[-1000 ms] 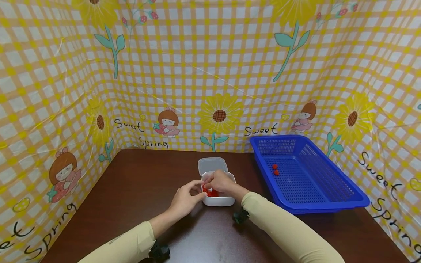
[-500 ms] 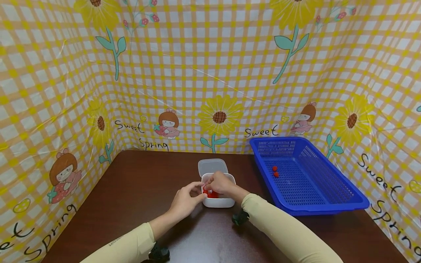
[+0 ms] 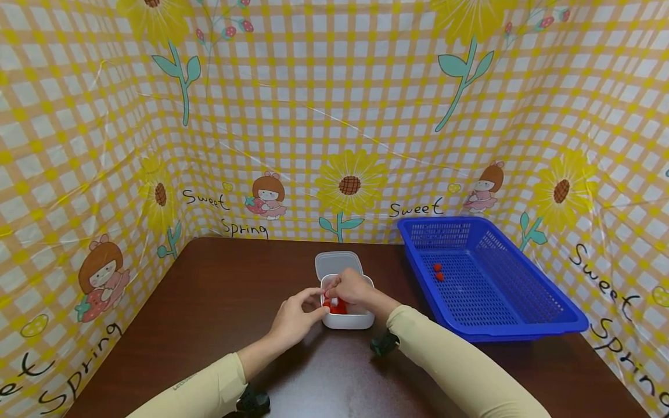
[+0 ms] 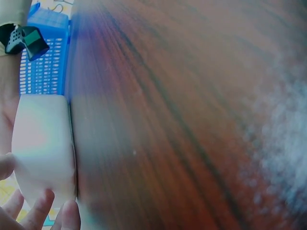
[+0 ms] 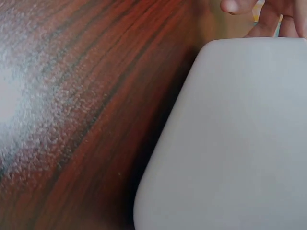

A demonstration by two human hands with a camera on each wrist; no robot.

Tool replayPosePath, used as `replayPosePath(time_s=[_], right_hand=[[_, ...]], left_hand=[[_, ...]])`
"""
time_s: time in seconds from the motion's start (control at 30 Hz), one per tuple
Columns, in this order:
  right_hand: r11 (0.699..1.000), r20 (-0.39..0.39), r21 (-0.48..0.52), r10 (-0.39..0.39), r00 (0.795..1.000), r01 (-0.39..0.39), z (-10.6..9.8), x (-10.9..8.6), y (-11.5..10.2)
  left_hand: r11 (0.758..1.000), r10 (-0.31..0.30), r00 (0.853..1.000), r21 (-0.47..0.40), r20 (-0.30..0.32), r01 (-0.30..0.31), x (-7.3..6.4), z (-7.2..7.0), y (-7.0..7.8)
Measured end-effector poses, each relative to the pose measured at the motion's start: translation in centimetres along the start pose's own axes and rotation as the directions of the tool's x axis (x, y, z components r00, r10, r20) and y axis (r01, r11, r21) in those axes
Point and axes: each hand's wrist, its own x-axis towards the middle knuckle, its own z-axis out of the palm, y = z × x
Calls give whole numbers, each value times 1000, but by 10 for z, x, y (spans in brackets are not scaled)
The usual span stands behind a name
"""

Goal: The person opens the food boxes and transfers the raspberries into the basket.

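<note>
A white container (image 3: 349, 321) with its grey lid (image 3: 338, 264) folded back stands mid-table in the head view. Several small red pieces (image 3: 340, 307) lie inside; their kind is too small to tell. My left hand (image 3: 294, 316) holds the container's left side, thumb at the near rim and fingers farther back. In the left wrist view its fingertips (image 4: 41, 208) lie along the white wall. Reaching in over the right rim, my right hand (image 3: 352, 288) has its curled fingers on a red piece near the left inner wall. The right wrist view shows mostly the container's outer wall (image 5: 230, 134).
A blue perforated basket (image 3: 522, 328) stands on the right, holding two small red pieces (image 3: 438, 273). The dark wooden table (image 3: 230, 290) ends at a checked, flower-printed cloth (image 3: 292, 133) at the back and sides.
My right hand's fingers shift slightly among the red pieces inside the container. The left hand, container and basket hold their places.
</note>
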Motion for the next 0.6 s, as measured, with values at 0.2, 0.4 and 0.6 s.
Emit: replayPosePath(time_s=[0.2, 0.4, 0.6], right_hand=[[1000, -14, 19, 5, 1000, -5, -4, -2, -3], [996, -1, 59, 65, 998, -65, -12, -6, -7], [997, -14, 59, 57, 998, -56, -23, -8, -12]], left_hand=[[1000, 4, 1000, 10, -1, -4, 1, 0, -1], [1000, 1, 1000, -1, 3, -1, 1, 0, -1], [1000, -7, 1000, -8, 8, 7, 1, -1, 0]])
